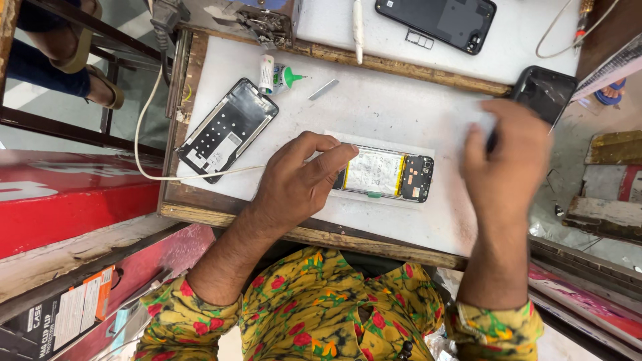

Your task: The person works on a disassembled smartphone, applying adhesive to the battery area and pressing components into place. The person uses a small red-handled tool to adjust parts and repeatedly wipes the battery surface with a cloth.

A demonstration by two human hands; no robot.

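The opened phone (382, 175) looks light, stiff and fragile (battery exposed): left hand (297, 180) pinches its left end; right hand (508, 157), blurred, grip unclear.

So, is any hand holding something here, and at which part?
The left hand rests its fingers on one end of the opened phone, pressing rather than lifting. The right hand is blurred; something pale shows at its fingers, but the hold cannot be told.
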